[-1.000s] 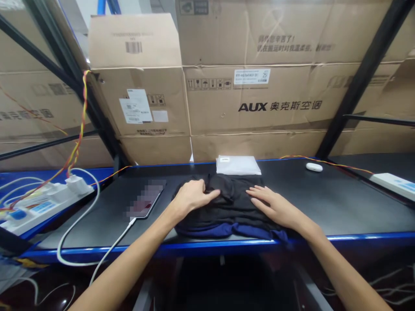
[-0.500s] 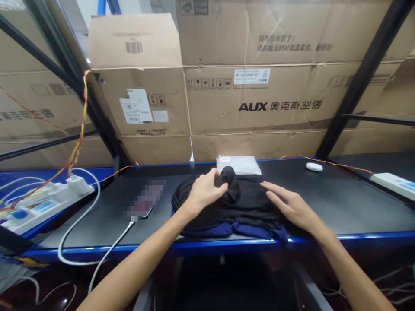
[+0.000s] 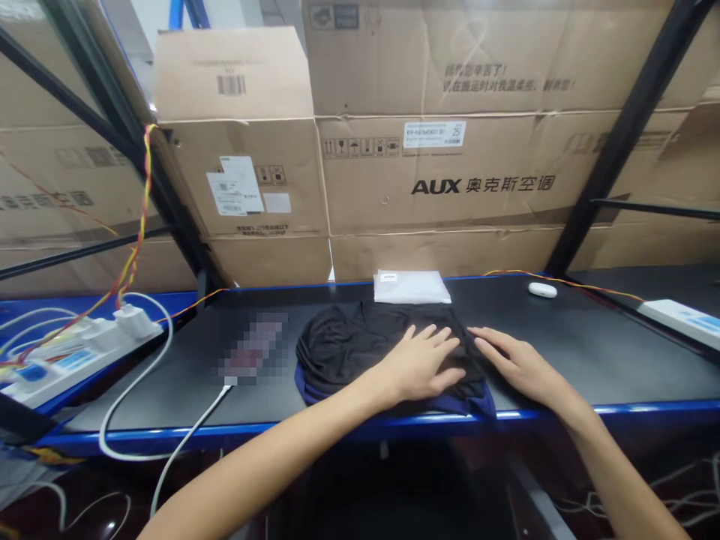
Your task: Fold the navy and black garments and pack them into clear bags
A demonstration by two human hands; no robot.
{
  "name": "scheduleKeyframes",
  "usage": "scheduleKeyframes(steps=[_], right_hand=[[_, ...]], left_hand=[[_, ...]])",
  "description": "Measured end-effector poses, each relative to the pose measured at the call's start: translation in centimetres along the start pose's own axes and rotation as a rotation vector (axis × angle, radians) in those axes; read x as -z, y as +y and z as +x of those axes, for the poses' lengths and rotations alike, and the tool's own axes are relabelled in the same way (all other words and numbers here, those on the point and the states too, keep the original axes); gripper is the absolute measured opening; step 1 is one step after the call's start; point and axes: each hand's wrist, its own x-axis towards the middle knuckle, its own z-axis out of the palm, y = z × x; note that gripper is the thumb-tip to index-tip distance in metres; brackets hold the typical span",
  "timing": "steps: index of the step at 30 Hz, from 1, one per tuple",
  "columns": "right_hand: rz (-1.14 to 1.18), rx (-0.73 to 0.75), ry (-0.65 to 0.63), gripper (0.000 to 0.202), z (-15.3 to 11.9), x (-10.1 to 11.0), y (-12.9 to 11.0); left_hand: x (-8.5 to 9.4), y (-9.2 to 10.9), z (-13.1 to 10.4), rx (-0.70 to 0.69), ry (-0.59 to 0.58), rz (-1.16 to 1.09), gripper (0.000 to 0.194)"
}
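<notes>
A black garment [image 3: 349, 341], its exact kind unclear, lies folded and rumpled near the table's front edge, with dark blue fabric [image 3: 311, 391] showing under its left and front sides. My left hand [image 3: 424, 364] rests flat on the right half of the black cloth, fingers spread. Beside the garment's right edge is my right hand [image 3: 520, 367], fingers stretched out and holding nothing; its fingertips are at the cloth's border. Just behind the cloth lies a flat white plastic packet [image 3: 413, 287] with a small label.
To the left lies a blurred-out phone [image 3: 253, 352] on a white cable [image 3: 191, 439]. Power strips stand at the far left [image 3: 79, 352] and right [image 3: 686, 322]. A small white case [image 3: 543, 290] sits at the back right. Cardboard boxes [image 3: 360, 180] wall off the rear.
My left hand has let go of a bunched piece of black cloth and moved right, now flat on the garment. The bunch is flattened. My right hand has barely shifted.
</notes>
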Motion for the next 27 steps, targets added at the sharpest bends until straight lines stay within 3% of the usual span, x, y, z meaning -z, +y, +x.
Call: scheduleKeyframes(steps=[4,8,15,20,27], right_hand=[[0.055,-0.003,0.016,0.050,0.2,0.3,-0.5],[0.110,0.064,0.016,0.049,0.8,0.4,-2.5],[-0.033,0.371,-0.325,0.059,4.4,-0.5,-5.7],[-0.137,0.398,-0.486,0.070,5.5,-1.1,-5.6],[-0.145,0.405,-0.522,0.072,5.2,-1.3,-5.1]], left_hand=[[1.8,-1.5,-1.2,-0.026,-0.053,-0.106,0.063],[3.6,-4.3,-3.3,0.045,-0.046,-0.107,0.061],[5.3,-9.6,-8.0,0.263,-0.144,-0.013,0.071],[4.7,-10.5,-9.3,0.261,-0.116,0.012,0.069],[4.9,-10.7,-8.3,0.222,-0.051,0.055,0.064]])
